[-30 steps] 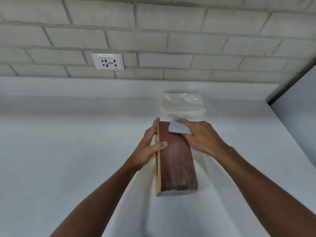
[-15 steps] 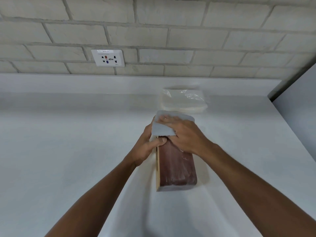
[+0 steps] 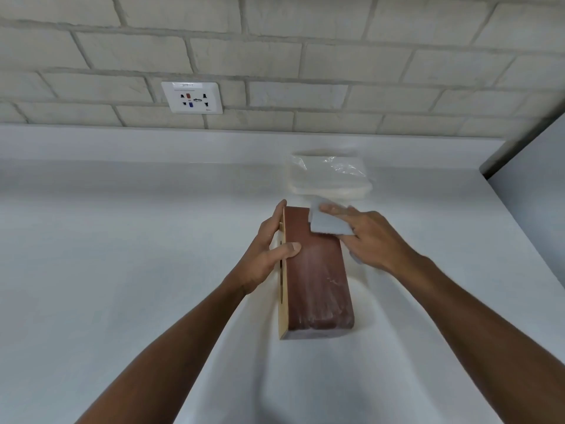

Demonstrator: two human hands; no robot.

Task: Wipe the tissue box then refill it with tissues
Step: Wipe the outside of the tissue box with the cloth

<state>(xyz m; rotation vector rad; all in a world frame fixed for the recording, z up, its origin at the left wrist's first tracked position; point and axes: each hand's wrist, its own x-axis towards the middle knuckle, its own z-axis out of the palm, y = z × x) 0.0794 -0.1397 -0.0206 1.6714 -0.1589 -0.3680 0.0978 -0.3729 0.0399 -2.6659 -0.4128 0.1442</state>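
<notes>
So the tissue box (image 3: pixel 315 280) is sitting on its side mid-frame on the white counter (image 3: pixel 122 240), brown face up and the tan slotted face turned to the left of the frame. The left hand (image 3: pixel 266 258) grips it from that left side, thumb hooked over the brown top and fingers against the tan panel. The right hand (image 3: pixel 373 240) has its fingers laid out fairly flat and spread, pressing a pale grey cloth (image 3: pixel 327 223) onto the far right corner of the top. Half a second ago that cloth was bunched over the box's far end, right up by the left thumb; now it's slid back to the right edge, so I'd say this is a scrubbing stroke working the far end. The near half of the top looks streaky, so wiping is probably not finished. The plastic-wrapped tissue pack (image 3: pixel 330 175) sits just behind the box, upper centre, unopened as far as I can tell, so the refill hasn't started.
</notes>
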